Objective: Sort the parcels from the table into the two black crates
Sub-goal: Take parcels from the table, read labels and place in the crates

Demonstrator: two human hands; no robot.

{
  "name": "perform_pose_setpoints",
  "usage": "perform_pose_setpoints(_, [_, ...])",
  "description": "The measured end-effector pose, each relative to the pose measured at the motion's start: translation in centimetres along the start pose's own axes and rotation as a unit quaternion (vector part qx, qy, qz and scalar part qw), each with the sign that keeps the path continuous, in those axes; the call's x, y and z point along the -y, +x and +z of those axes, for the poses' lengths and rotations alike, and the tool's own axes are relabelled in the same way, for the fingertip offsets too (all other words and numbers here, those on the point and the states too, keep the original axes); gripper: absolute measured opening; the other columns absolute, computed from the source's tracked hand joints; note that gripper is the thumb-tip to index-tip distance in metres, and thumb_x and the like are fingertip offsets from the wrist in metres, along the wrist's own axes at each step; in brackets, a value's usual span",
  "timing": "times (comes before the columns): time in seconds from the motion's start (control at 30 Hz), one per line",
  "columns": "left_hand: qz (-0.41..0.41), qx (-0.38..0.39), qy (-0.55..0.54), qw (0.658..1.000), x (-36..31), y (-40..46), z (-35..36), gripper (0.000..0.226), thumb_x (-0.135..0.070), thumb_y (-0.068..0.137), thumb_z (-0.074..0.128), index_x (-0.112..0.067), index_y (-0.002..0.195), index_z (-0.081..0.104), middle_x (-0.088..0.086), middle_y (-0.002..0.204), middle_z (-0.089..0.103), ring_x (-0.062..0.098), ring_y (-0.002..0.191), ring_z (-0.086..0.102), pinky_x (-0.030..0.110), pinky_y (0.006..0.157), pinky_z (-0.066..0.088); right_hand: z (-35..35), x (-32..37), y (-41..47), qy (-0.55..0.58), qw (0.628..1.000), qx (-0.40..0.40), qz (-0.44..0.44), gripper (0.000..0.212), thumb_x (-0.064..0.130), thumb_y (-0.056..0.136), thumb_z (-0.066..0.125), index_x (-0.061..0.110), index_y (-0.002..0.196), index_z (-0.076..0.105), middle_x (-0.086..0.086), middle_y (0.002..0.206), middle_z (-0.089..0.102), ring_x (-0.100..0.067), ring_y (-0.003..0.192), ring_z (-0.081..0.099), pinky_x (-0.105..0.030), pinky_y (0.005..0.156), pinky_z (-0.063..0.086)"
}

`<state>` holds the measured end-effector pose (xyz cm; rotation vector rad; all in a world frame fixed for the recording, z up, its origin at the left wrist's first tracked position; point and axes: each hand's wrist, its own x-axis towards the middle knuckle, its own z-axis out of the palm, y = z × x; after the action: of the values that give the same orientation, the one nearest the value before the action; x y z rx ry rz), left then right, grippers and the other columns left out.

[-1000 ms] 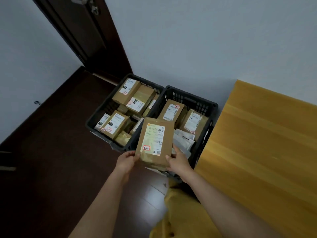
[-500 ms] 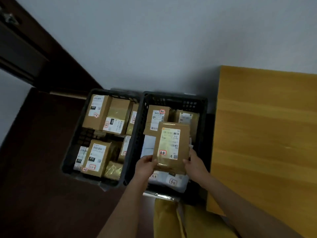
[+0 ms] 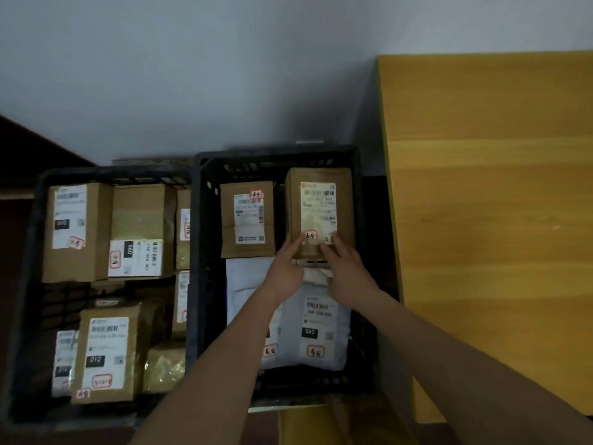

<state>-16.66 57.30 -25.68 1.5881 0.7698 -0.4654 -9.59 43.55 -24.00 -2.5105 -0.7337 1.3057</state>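
Two bare hands, left hand (image 3: 285, 268) and right hand (image 3: 348, 268), hold the near end of a brown labelled parcel (image 3: 321, 210) in the far right corner of the right black crate (image 3: 200, 252). White mailer bags (image 3: 316, 326) lie beneath. The left black crate (image 3: 32, 252) holds brown boxes. A wooden table (image 3: 494, 203) stands right.

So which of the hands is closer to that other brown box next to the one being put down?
Left. The left hand sits just below the neighbouring brown box's near right corner. The right hand is further right, below the held box, with the left hand between it and the neighbour.
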Motion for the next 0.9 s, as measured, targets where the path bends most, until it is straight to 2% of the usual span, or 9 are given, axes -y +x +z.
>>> perform_pose_setpoints(0.07, [0.001, 0.007, 0.026, 1.000, 0.2, 0.4, -0.3, 0.077, 0.017, 0.091, 0.040, -0.025, 0.154, 0.023, 0.006, 0.163, 0.004, 0.012, 0.149, 0.004, 0.004, 0.101, 0.010, -0.1, 0.1, 0.4, -0.005, 1.000, 0.004, 0.010, 0.084, 0.009, 0.094, 0.055, 0.024, 0.158, 0.001, 0.003, 0.164, -0.014, -0.027, 0.150, -0.002, -0.040, 0.120, 0.021])
perform_pose_setpoints(0.17, [-0.010, 0.031, 0.044, 0.998, -0.6, 0.2, -1.0, 0.078, 0.016, 0.090, 0.042, -0.024, 0.154, 0.022, 0.008, 0.163, 0.005, 0.014, 0.150, 0.005, 0.005, 0.100, 0.012, -0.6, 0.3, 0.2, -0.006, 1.000, 0.008, 0.014, 0.082, 0.009, 0.094, 0.055, 0.025, 0.158, 0.006, 0.002, 0.165, -0.010, -0.028, 0.150, 0.002, -0.040, 0.119, 0.024])
perform_pose_setpoints(0.3, [0.006, 0.027, 0.062, 0.998, -2.8, -1.5, -1.8, 0.073, 0.012, 0.093, 0.044, -0.021, 0.154, 0.022, 0.006, 0.163, 0.008, 0.015, 0.150, 0.005, 0.019, 0.113, 0.011, -1.7, 1.2, -1.5, 0.000, 1.000, -0.022, -0.002, 0.089, 0.007, 0.092, 0.058, 0.035, 0.157, 0.004, 0.003, 0.165, -0.005, -0.029, 0.150, 0.002, -0.048, 0.117, 0.028])
perform_pose_setpoints(0.4, [0.044, 0.007, 0.116, 0.992, -3.9, -3.3, -2.4, 0.075, 0.003, 0.095, 0.051, -0.025, 0.155, 0.016, 0.007, 0.163, 0.007, 0.016, 0.151, 0.000, 0.025, 0.116, 0.010, -2.7, 2.2, -3.8, -0.034, 0.998, -0.055, -0.009, 0.092, 0.009, 0.092, 0.059, 0.041, 0.155, 0.000, 0.005, 0.164, -0.013, -0.029, 0.151, -0.008, -0.053, 0.121, 0.014])
perform_pose_setpoints(0.5, [0.065, -0.020, 0.243, 0.968, -5.1, -4.8, -2.7, 0.085, -0.016, 0.093, 0.062, -0.033, 0.155, 0.006, 0.008, 0.164, 0.001, 0.026, 0.151, 0.000, 0.040, 0.121, 0.009, -3.5, 2.8, -6.3, -0.091, 0.991, -0.103, -0.006, 0.095, 0.017, 0.093, 0.061, 0.045, 0.154, -0.006, 0.008, 0.161, -0.025, -0.030, 0.149, -0.019, -0.057, 0.119, -0.003])
perform_pose_setpoints(0.63, [0.068, -0.032, 0.350, 0.934, -8.9, -7.5, -2.0, 0.094, -0.035, 0.090, 0.066, -0.042, 0.153, -0.003, 0.002, 0.163, -0.016, 0.037, 0.148, -0.009, 0.052, 0.119, 0.007, -4.9, 2.4, -10.1, -0.135, 0.978, -0.160, 0.013, 0.098, 0.025, 0.093, 0.062, 0.046, 0.152, -0.014, 0.006, 0.158, -0.033, -0.033, 0.147, -0.026, -0.062, 0.114, -0.012])
perform_pose_setpoints(0.73, [0.078, -0.027, 0.419, 0.904, -12.1, -9.5, -0.2, 0.099, -0.043, 0.087, 0.067, -0.045, 0.152, -0.008, -0.003, 0.160, -0.024, 0.038, 0.148, -0.009, 0.057, 0.118, 0.010, -6.6, 1.1, -13.3, -0.153, 0.968, -0.197, 0.026, 0.099, 0.035, 0.093, 0.062, 0.046, 0.150, -0.019, 0.002, 0.158, -0.033, -0.035, 0.147, -0.024, -0.065, 0.111, -0.013])
perform_pose_setpoints(0.9, [0.109, 0.007, 0.481, 0.870, -16.8, -11.0, 5.5, 0.107, -0.056, 0.082, 0.069, -0.048, 0.149, -0.015, -0.006, 0.158, -0.030, 0.035, 0.148, -0.015, 0.060, 0.117, 0.006, -9.4, -3.5, -18.7, -0.123, 0.962, -0.235, 0.072, 0.103, 0.049, 0.089, 0.065, 0.046, 0.151, -0.018, 0.004, 0.159, -0.032, -0.035, 0.146, -0.026, -0.069, 0.112, -0.011])
